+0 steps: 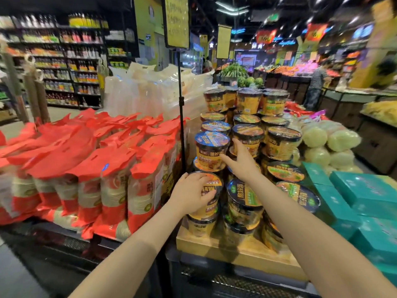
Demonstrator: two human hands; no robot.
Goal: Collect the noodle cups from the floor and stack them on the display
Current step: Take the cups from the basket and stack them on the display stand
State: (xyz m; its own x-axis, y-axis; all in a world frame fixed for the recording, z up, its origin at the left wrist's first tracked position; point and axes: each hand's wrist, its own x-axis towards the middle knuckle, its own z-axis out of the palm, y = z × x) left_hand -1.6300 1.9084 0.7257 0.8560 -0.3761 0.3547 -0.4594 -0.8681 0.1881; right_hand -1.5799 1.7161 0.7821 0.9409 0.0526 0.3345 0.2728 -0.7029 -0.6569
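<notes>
Two hands, left fingers (205,186) gripping noodle cup (211,197)

One head-worn camera looks forward and down from close range over the noodle cup display (247,147), both forearms reaching in from below, store aisles receding behind.

A supermarket aisle under dark ceiling with strip lights (231,7). Tall shelves (64,61) of bottles line the left wall. A black pole (181,108) carries a yellow sign (177,20). Produce stands (279,72) glow far right. The floor (62,111) is pale grey.
</notes>
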